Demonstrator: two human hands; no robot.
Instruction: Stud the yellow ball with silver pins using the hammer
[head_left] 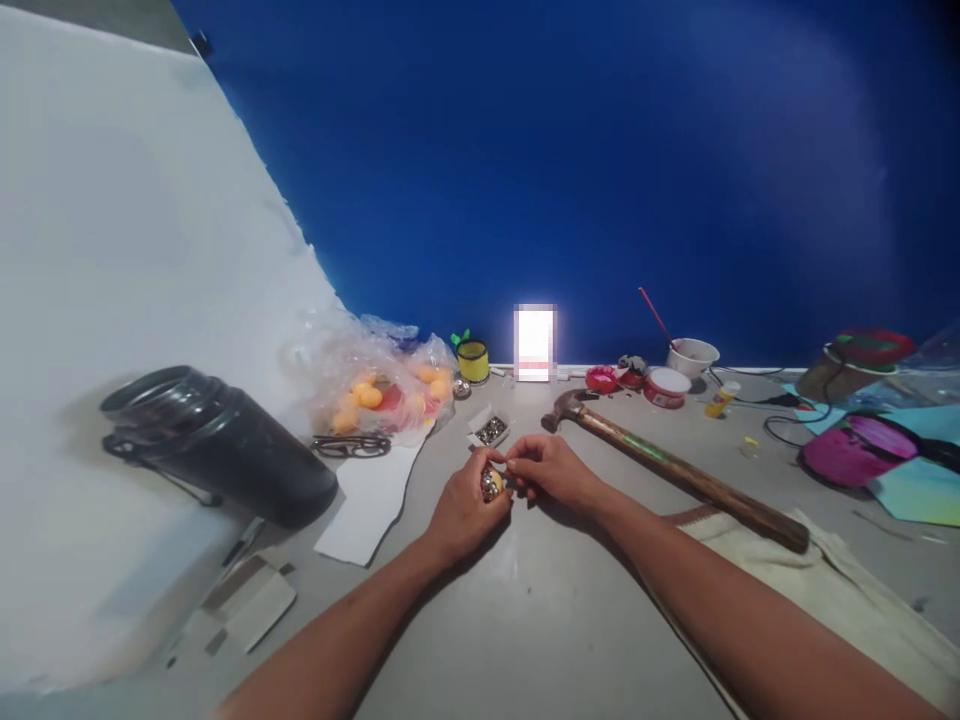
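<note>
My left hand [466, 508] is closed around a small yellow-orange ball [493, 484] partly covered with shiny metal studs. Close against it, my right hand [546, 470] has its thumb and forefinger pinched together at the ball's upper right side; anything between those fingertips is too small to make out. Just beyond my hands sits a small open box [490, 430] of shiny studs. A claw hammer [675, 465] lies to the right, its head near the box.
At the left are a dark bottle [225, 450], glasses [352, 446], white paper [367, 505] and a plastic bag of orange balls [375, 395]. A bright screen [534, 343] stands behind. Rightward are a white bowl [693, 357], a pink cup [859, 449] and pale cloth [817, 590].
</note>
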